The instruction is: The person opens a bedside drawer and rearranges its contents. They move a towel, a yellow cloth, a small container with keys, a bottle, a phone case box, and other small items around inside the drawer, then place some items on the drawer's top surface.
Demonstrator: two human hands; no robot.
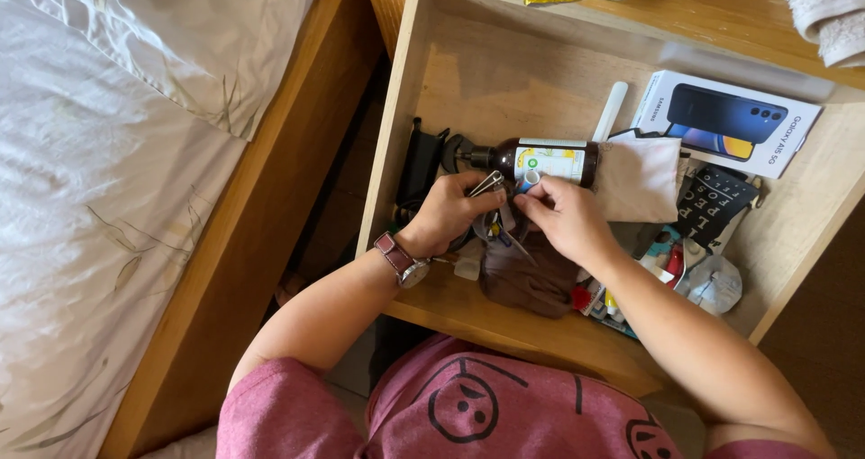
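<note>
Both forearms reach forward and inward from the bottom of the view, bare below short pink sleeves, meeting near the middle. The left hand point(448, 212) is curled into a loose fist, knuckles up, fingers folded around something small and metallic (only a sliver of it shows). Its wrist is bent slightly and carries a strapped watch. The right hand point(560, 214) lies just beside it, palm down, fingers bent with thumb and forefinger pinched together at the tips. The two hands nearly touch, the elbows spread wide apart.

Wooden bedside cabinet point(270, 207), white bedding point(99, 153), daylight
</note>
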